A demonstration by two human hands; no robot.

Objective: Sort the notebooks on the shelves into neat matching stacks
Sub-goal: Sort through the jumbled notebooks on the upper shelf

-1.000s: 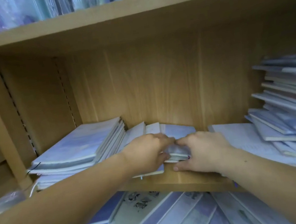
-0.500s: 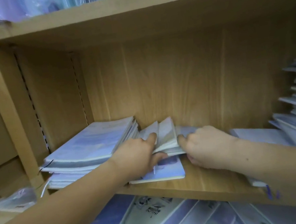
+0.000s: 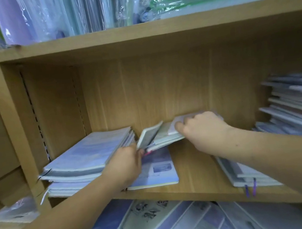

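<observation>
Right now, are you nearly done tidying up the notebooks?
Not nearly. Looks done: the left stack lies fairly even. In hand: the left hand and right hand both grip the small notebooks in the middle, which splay apart. Left to do: the right pile juts out unevenly, and the lower-shelf notebooks lie fanned and overlapping.

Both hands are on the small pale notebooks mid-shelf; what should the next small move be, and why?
Probably press the small pale notebooks together into one squared pile: they are fanned, one tilted up at the left hand, the rest gripped by the right hand, above a flat blue notebook that looks larger.
</observation>
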